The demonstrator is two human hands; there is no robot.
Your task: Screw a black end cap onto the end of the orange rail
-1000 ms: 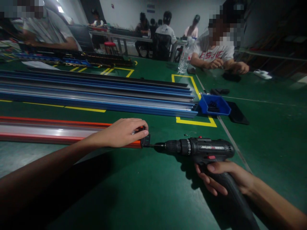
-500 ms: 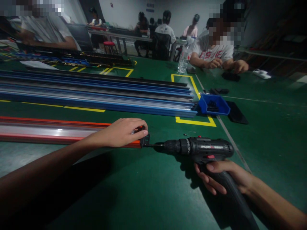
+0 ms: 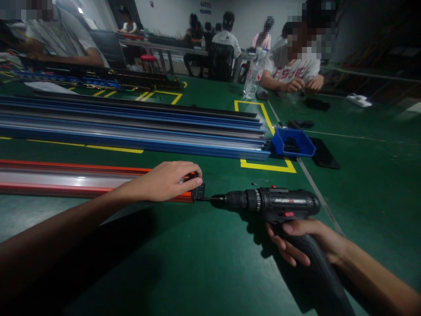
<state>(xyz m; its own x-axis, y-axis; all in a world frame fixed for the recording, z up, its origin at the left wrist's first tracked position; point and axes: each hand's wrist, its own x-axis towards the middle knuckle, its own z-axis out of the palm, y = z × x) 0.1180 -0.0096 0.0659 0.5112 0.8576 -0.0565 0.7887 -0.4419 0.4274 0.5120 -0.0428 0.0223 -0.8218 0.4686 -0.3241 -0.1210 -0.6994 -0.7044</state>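
A long red-orange rail (image 3: 75, 181) lies across the left of the green table. My left hand (image 3: 169, 181) is closed over its right end, thumb and fingers curled at a small black end piece (image 3: 199, 192). My right hand (image 3: 309, 245) wraps round the handle of a black cordless drill (image 3: 283, 202), which lies on its side and points left. The drill's thin bit reaches the black end piece; the exact contact at the tip is too small to tell. A small screw (image 3: 253, 184) lies on the table just behind the drill's chuck.
Behind the red rail lie several blue and black rails (image 3: 148, 131). A blue bin (image 3: 292, 144) with dark parts stands at their right end, beside a dark flat object (image 3: 325, 153). Farther back are a plastic bottle (image 3: 251, 79) and a person's hands (image 3: 304, 84).
The hands of the person across the table have come closer together. My hands, the drill and the red rail have barely moved.
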